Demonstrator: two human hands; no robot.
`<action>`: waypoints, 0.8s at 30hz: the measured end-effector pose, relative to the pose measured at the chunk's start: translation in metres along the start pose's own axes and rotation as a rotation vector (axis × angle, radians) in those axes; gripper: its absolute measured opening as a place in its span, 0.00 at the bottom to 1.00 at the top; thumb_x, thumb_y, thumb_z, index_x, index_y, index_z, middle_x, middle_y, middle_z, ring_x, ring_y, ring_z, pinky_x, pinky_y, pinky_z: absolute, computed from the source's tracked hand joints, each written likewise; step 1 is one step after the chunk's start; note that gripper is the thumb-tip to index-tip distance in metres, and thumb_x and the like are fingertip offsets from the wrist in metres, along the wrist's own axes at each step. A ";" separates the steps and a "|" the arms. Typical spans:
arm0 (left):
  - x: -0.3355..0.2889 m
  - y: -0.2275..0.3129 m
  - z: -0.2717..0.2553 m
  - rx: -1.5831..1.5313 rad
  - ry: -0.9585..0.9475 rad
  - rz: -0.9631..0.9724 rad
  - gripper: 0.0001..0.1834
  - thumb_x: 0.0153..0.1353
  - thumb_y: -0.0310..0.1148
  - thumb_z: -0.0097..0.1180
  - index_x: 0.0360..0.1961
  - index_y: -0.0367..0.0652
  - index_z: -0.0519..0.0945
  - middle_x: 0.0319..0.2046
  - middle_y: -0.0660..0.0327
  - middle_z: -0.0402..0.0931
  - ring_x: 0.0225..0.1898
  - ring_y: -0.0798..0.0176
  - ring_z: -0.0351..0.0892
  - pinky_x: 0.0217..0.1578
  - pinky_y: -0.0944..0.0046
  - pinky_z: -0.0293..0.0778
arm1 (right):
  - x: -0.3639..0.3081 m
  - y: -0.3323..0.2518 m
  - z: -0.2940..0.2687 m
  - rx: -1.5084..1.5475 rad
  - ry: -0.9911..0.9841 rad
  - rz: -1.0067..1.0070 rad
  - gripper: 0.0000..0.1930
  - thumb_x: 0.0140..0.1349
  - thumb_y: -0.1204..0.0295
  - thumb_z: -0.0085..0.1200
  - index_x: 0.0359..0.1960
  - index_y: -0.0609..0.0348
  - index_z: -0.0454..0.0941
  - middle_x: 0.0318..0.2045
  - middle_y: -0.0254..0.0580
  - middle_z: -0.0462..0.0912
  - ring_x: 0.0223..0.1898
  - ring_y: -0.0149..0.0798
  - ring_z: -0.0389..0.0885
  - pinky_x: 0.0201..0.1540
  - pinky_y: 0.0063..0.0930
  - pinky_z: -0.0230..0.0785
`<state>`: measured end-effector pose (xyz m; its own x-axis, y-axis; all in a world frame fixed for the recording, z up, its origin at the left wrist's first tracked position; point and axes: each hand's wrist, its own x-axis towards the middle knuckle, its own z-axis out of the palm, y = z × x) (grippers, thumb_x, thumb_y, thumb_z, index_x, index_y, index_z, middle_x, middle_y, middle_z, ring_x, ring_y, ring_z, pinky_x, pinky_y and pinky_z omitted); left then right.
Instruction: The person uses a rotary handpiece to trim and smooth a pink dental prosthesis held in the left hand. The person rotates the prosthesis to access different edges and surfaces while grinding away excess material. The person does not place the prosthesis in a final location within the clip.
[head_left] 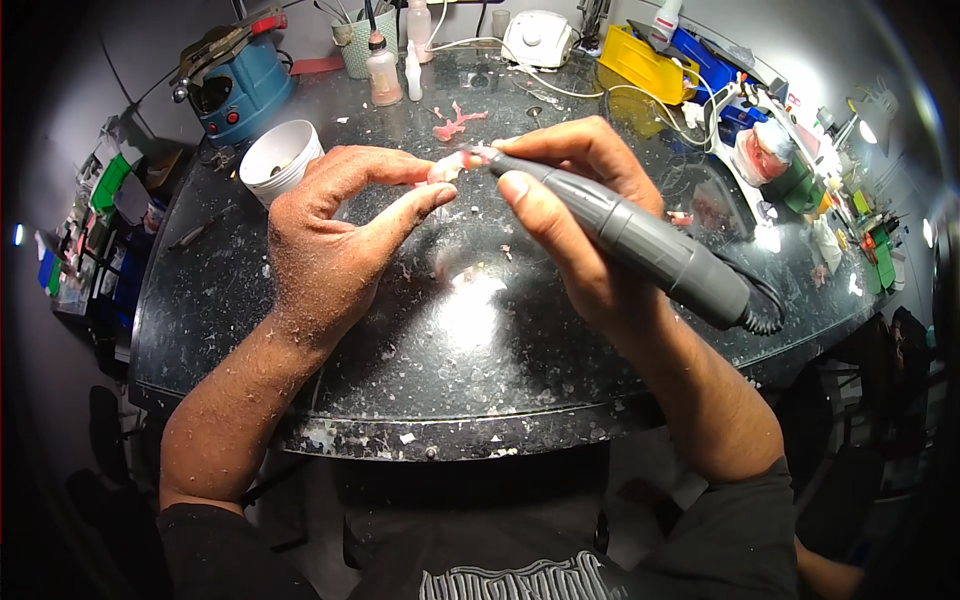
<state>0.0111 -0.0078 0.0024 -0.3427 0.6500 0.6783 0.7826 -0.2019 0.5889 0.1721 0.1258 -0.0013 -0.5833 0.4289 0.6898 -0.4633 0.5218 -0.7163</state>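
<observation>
Between the thumb and fingertips of my left hand point(325, 225) is pinched a small pink-and-white denture piece point(446, 170). My right hand point(590, 225) grips a dark grey rotary handpiece point(645, 240) like a pen. Its tip end meets the right side of the denture piece; the bur itself is too small to make out. A coiled cord trails from the handpiece's back end. Pale dust and specks cover my left hand and forearm. Just beyond my hands, a loose branching pink scrap point(459, 121) lies on the dark, speckled bench point(430, 350).
A white tub point(280, 158) stands beside my left hand. Behind are a blue machine point(240, 90), a dropper bottle point(383, 75), a white control box point(538, 40) and a yellow bin point(645, 65). To the right sits a pink-and-white dental model point(765, 153).
</observation>
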 end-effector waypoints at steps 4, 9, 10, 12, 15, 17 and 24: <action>0.001 -0.004 -0.001 0.023 0.004 0.069 0.08 0.55 0.21 0.70 0.37 0.38 0.88 0.38 0.60 0.86 0.43 0.67 0.82 0.49 0.67 0.75 | -0.002 -0.002 -0.001 -0.062 -0.028 0.063 0.12 0.66 0.73 0.62 0.48 0.64 0.77 0.37 0.35 0.82 0.36 0.21 0.76 0.40 0.17 0.68; 0.004 -0.006 -0.001 0.046 0.042 0.126 0.08 0.53 0.23 0.71 0.36 0.41 0.89 0.36 0.61 0.87 0.41 0.66 0.83 0.47 0.65 0.74 | -0.002 -0.005 -0.002 -0.063 -0.027 0.043 0.12 0.66 0.74 0.62 0.47 0.64 0.78 0.37 0.36 0.82 0.36 0.21 0.76 0.40 0.17 0.69; 0.004 -0.006 -0.002 0.081 0.009 0.143 0.08 0.54 0.21 0.70 0.37 0.39 0.88 0.38 0.60 0.86 0.43 0.66 0.82 0.49 0.65 0.75 | -0.002 -0.005 -0.001 -0.040 -0.029 0.072 0.12 0.66 0.74 0.62 0.47 0.64 0.78 0.37 0.36 0.82 0.36 0.21 0.76 0.41 0.17 0.69; 0.003 -0.006 -0.002 0.082 0.017 0.146 0.08 0.54 0.21 0.70 0.37 0.39 0.88 0.37 0.60 0.86 0.42 0.66 0.82 0.49 0.65 0.75 | -0.002 -0.002 0.000 -0.016 -0.032 0.101 0.12 0.66 0.74 0.62 0.48 0.64 0.78 0.37 0.36 0.83 0.37 0.22 0.76 0.41 0.17 0.69; 0.001 -0.006 -0.001 0.081 0.030 0.118 0.08 0.54 0.21 0.70 0.37 0.39 0.88 0.37 0.61 0.86 0.41 0.67 0.82 0.49 0.66 0.74 | -0.001 0.002 0.004 0.056 -0.043 -0.002 0.12 0.66 0.74 0.61 0.48 0.64 0.78 0.40 0.39 0.84 0.41 0.25 0.80 0.46 0.20 0.72; 0.001 -0.003 -0.001 0.079 0.036 0.090 0.08 0.54 0.21 0.71 0.36 0.39 0.88 0.37 0.61 0.86 0.41 0.67 0.82 0.49 0.66 0.74 | -0.002 -0.003 0.001 -0.032 -0.030 0.051 0.11 0.66 0.72 0.63 0.47 0.63 0.79 0.41 0.40 0.84 0.41 0.27 0.82 0.46 0.22 0.74; -0.001 0.004 0.000 0.023 0.008 -0.017 0.08 0.54 0.22 0.71 0.37 0.38 0.88 0.36 0.61 0.86 0.40 0.69 0.82 0.47 0.68 0.75 | -0.002 0.001 0.004 -0.063 0.003 -0.002 0.11 0.64 0.70 0.65 0.44 0.60 0.80 0.39 0.40 0.84 0.41 0.30 0.84 0.45 0.25 0.76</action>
<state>0.0146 -0.0089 0.0037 -0.3603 0.6470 0.6720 0.7885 -0.1736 0.5900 0.1698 0.1224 -0.0042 -0.5807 0.4300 0.6913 -0.4210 0.5681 -0.7071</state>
